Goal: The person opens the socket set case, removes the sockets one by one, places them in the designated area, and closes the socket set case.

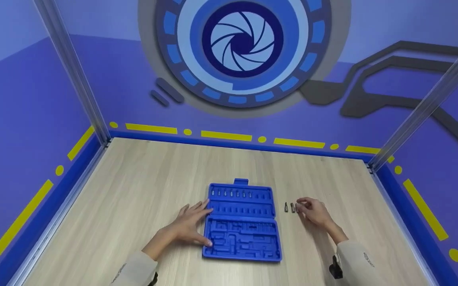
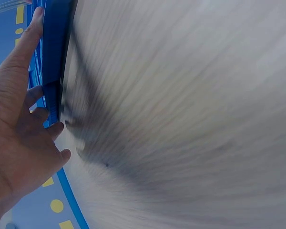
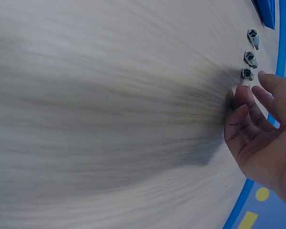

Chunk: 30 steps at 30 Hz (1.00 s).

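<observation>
A blue plastic tool case (image 1: 239, 216) lies unfolded on the table, its lower half moulded with recesses. Several small metal bits (image 1: 231, 193) stand in the top row of its upper half. My left hand (image 1: 189, 224) is spread along the case's left side, thumb over the lower rim, fingers at the upper half's edge. To the right of the case are three short metal bit sockets (image 3: 250, 58), hollow ends showing in the right wrist view. My right hand (image 1: 314, 211) is beside them, fingers loosely bent and fingertips right at the nearest socket (image 3: 247, 73).
The wood-grained table (image 1: 153, 171) is bounded by blue-purple printed panels (image 1: 229, 123) at the back and sides. Metal posts (image 1: 78, 75) rise at both back corners. The case's latch tab (image 1: 241, 181) sticks out toward the back.
</observation>
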Available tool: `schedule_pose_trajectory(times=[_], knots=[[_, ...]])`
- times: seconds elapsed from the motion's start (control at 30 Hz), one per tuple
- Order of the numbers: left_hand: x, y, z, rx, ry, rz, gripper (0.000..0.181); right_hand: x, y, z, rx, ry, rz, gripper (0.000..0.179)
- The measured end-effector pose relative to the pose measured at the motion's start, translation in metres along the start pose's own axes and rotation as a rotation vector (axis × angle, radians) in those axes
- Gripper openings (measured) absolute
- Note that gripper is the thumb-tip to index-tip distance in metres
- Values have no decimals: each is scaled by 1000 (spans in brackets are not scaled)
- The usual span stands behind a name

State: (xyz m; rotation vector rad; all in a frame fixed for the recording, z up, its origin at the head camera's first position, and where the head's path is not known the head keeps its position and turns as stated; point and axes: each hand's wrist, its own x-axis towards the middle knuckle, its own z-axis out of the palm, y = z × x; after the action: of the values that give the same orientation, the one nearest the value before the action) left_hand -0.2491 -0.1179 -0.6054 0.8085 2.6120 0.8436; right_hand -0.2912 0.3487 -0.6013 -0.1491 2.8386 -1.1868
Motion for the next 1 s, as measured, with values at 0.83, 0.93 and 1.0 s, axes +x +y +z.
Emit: schedule_pose_trajectory(times=[0.83,0.93,1.0], knots=[[1,0,0,-6,3,6,112,42,-72,53,217,-196,-180,42],[1,0,0,-5,0,1,112,47,-76,63,194,-221,-210,41],[1,0,1,-3,-1,2,112,49,-77,67,170,-211,-217,38]])
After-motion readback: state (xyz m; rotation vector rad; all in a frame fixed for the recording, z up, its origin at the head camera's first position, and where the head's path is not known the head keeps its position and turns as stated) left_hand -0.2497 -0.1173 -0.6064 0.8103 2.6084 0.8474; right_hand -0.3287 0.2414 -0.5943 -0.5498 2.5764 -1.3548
